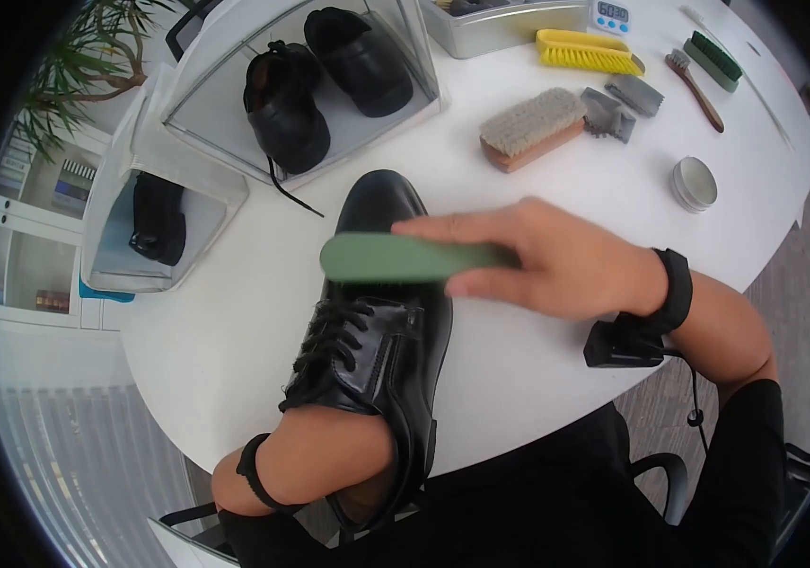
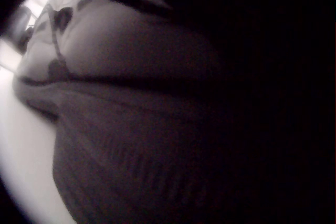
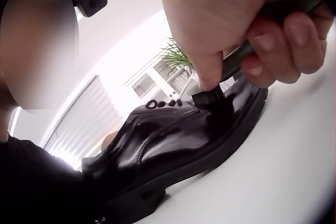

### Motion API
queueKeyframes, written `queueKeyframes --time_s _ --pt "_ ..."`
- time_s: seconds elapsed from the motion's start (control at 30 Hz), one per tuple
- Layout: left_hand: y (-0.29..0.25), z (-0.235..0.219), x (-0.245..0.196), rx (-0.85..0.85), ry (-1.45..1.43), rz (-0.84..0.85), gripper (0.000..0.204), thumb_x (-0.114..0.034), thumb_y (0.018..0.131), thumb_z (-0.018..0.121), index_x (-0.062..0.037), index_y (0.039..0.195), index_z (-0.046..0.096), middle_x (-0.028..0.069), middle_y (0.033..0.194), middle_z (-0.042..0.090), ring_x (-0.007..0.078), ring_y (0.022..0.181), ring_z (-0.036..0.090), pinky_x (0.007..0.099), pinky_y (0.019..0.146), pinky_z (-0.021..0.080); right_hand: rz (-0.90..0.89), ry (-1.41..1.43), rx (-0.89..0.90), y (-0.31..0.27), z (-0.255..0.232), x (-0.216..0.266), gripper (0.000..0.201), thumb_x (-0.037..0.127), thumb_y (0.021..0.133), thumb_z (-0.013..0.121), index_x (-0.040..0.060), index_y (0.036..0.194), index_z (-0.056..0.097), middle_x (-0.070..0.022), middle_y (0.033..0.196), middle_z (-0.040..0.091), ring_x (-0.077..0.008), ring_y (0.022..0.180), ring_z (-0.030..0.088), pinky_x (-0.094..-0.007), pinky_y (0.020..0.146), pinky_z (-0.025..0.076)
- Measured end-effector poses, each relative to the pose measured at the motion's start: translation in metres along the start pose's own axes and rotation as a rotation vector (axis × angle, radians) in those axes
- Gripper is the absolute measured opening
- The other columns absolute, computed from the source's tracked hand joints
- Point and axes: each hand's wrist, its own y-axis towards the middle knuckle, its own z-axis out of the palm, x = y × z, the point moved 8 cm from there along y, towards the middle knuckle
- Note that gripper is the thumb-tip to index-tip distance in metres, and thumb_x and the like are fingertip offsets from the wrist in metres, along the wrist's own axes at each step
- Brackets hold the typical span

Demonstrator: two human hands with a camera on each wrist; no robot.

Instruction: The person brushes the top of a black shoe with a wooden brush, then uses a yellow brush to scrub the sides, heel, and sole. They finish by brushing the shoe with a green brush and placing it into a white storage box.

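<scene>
A black lace-up leather shoe point(image 1: 396, 350) stands on the white table, toe pointing away from me. My left hand point(image 1: 339, 454) reaches into its opening, the fingers hidden inside; the left wrist view is mostly dark, with the shoe's side point(image 2: 131, 129) close up. With my right hand point(image 1: 566, 256) I grip a green-backed shoe brush point(image 1: 405, 257), laid crosswise over the vamp just ahead of the laces. Seen from the right wrist, its dark bristles point(image 3: 208, 97) touch the leather near the laces.
Behind the shoe, clear-fronted boxes hold black shoes point(image 1: 358, 62). To the right are a wooden brush point(image 1: 533, 128), grey cloths point(image 1: 608, 114), a yellow brush point(image 1: 589, 52), a round tin point(image 1: 694, 184), a small handled brush point(image 1: 696, 90), another green brush point(image 1: 713, 61) and a timer point(image 1: 611, 16).
</scene>
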Motion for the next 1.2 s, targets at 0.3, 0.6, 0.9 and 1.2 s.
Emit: queueKeyframes --time_s 0.3,0.6,0.9,1.2 --pt "-0.007 0.009 0.003 -0.014 -0.034 0.017 0.016 -0.018 0.089 0.059 -0.0115 0.096 0.073 0.0039 0.081 0.069 0.0217 0.067 0.070 0.0349 0.057 0.056 0.011 -0.065 -0.104 0.001 -0.006 0.000 0.051 0.013 0.097 0.066 0.0095 0.147 0.055 -0.0172 0.095 0.070 -0.0258 0.080 0.065 -0.0362 0.080 0.052" --pt "-0.004 0.016 0.006 0.112 -0.035 -0.064 0.016 -0.018 0.090 0.059 -0.0118 0.096 0.073 0.0046 0.082 0.069 0.0223 0.068 0.070 0.0349 0.058 0.056 0.067 -0.219 -0.176 0.001 -0.027 -0.006 0.050 0.018 0.097 0.067 0.0098 0.145 0.056 -0.0216 0.093 0.071 -0.0324 0.075 0.068 -0.0408 0.075 0.053" --pt "-0.014 0.030 0.008 0.026 -0.080 -0.012 0.017 -0.018 0.091 0.059 -0.0121 0.099 0.073 0.0041 0.083 0.071 0.0219 0.069 0.071 0.0346 0.058 0.056 0.109 -0.179 -0.142 0.001 -0.028 -0.006 0.051 0.018 0.097 0.067 0.0102 0.146 0.055 -0.0231 0.110 0.072 -0.0348 0.086 0.070 -0.0382 0.085 0.054" --pt "-0.012 0.025 0.006 -0.037 -0.065 -0.001 0.018 -0.018 0.091 0.059 -0.0117 0.100 0.073 0.0046 0.084 0.071 0.0220 0.069 0.071 0.0345 0.059 0.056 0.168 -0.162 -0.174 0.000 -0.033 -0.011 0.049 0.019 0.098 0.065 0.0093 0.146 0.056 -0.0231 0.119 0.070 -0.0359 0.102 0.070 -0.0376 0.095 0.053"
